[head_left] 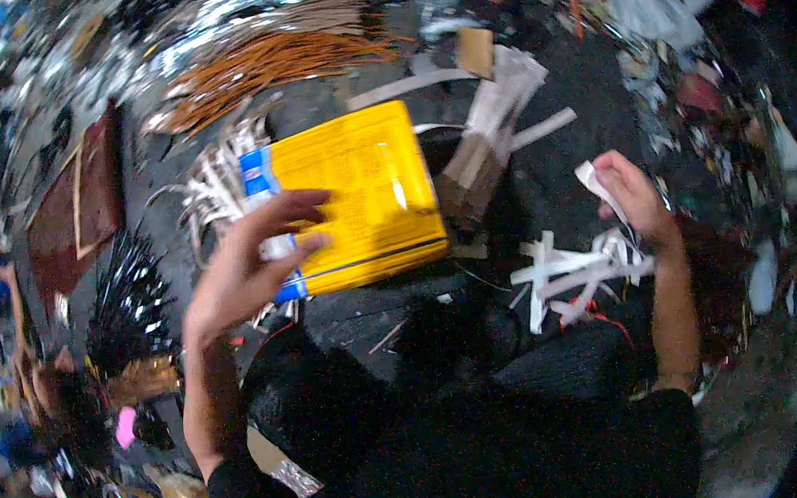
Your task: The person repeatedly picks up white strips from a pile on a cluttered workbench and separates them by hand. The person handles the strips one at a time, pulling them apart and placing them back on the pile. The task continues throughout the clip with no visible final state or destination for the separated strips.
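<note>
In the head view, a yellow package [368, 203] with a blue and white end is seen in the middle, above or on the dark floor [592, 86]; whether it is resting there or raised cannot be told. Its blue and white end is turned toward the left. The left grip [255, 252], a bare hand, is placed over that end, with the thumb and fingers spread well apart. It is blurred, so whether the package is touched cannot be told, and nothing is seen to be clasped.

By the right grip [633, 195], set well apart from the package, a short white strip [589, 176] is pinched between closed thumb and fingers. Just below it, a loose pile of white strips [581, 276] is heaped near the person's knee.

Behind the package, to the right, a bundle of beige strips [494, 133] is laid out in a fan, with a square brown piece [475, 53] set at its far end. Pale strips [217, 187] are bunched beside the package's left end. Farther off, orange-brown strips [267, 71] are spread in a long row. On the left, a dark red sheet [99, 201] is found near a clump of black strips [125, 292].
</note>
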Demonstrator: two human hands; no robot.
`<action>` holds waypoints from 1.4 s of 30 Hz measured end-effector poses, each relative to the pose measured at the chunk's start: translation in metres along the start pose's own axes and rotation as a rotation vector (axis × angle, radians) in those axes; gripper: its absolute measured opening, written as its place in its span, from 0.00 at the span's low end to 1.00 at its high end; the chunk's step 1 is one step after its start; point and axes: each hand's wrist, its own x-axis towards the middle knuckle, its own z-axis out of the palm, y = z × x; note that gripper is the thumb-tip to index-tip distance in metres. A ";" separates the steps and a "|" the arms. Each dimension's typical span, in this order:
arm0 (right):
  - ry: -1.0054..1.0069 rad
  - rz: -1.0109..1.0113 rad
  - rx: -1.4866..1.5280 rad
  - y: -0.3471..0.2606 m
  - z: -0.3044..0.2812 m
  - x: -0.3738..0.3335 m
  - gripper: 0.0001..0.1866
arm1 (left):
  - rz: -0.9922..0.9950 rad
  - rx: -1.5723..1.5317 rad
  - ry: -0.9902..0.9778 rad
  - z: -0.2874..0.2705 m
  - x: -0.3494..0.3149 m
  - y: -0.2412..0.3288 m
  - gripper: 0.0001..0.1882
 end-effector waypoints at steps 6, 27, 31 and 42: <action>-0.367 -0.419 -0.240 -0.169 0.103 -0.025 0.09 | 0.693 0.160 0.062 0.069 0.039 0.029 0.38; -0.231 -0.278 -0.565 -0.061 0.059 0.069 0.11 | -0.275 -0.344 0.123 -0.053 -0.050 -0.122 0.14; -0.238 -0.211 -0.775 -0.054 0.065 0.084 0.13 | -0.301 -0.289 0.315 -0.032 -0.043 -0.143 0.13; -0.305 -0.977 -0.311 -0.142 0.319 0.098 0.11 | -0.263 -0.300 0.625 -0.007 -0.044 -0.156 0.13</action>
